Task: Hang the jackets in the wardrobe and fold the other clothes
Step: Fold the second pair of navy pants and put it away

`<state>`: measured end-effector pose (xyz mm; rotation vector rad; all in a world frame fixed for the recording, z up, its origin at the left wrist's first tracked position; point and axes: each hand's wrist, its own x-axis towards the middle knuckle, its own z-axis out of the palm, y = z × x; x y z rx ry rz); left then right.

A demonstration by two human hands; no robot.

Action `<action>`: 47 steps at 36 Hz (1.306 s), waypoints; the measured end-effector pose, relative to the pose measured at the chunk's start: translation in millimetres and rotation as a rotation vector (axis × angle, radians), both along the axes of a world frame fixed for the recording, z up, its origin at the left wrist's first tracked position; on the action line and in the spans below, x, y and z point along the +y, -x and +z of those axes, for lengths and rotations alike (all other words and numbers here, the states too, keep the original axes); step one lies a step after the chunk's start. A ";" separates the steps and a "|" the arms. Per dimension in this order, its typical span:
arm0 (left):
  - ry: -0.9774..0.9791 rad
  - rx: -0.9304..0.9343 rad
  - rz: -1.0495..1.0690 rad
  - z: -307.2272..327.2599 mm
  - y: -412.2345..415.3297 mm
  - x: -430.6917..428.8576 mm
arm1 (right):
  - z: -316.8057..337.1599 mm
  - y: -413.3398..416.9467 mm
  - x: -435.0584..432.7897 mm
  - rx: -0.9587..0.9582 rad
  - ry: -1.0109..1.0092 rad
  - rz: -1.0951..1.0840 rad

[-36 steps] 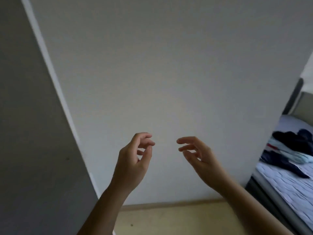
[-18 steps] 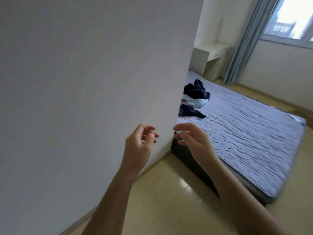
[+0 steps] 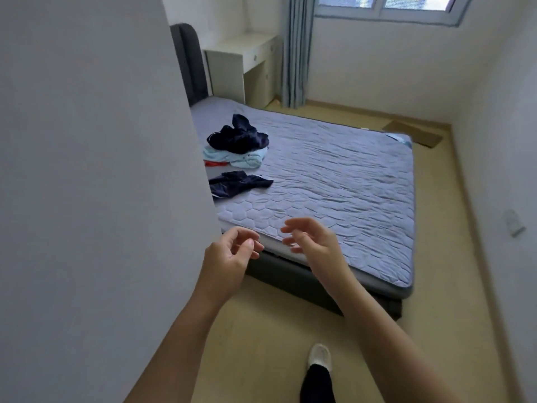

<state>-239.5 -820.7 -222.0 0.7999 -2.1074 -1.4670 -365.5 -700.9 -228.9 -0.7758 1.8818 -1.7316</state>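
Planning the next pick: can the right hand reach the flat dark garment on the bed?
Probably not yet. The right hand is empty and nothing blocks it, but the flat dark garment lies farther up the bed, beside the white panel; a step forward looks needed.

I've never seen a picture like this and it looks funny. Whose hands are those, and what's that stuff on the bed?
The camera sits on a person's head and looks down, so you see their own arms. The left hand and right hand are loosely curled and hold nothing. Ahead is a bed. On it, dark clothes lie heaped on blue clothes, with another dark piece nearer. A wall hides the bed's left part. At the bottom is the person's foot.
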 end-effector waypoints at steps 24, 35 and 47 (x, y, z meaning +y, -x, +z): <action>-0.598 -0.280 0.346 -161.9 419.3 -306.4 | -134.1 424.5 -304.9 0.001 -0.558 0.089; 0.018 -0.933 -0.096 -410.7 549.1 -474.4 | -369.4 546.9 -453.8 -0.054 -0.860 0.168; 0.658 -1.072 -0.143 -556.4 607.6 -558.0 | -548.3 583.8 -489.9 -0.129 -1.252 0.151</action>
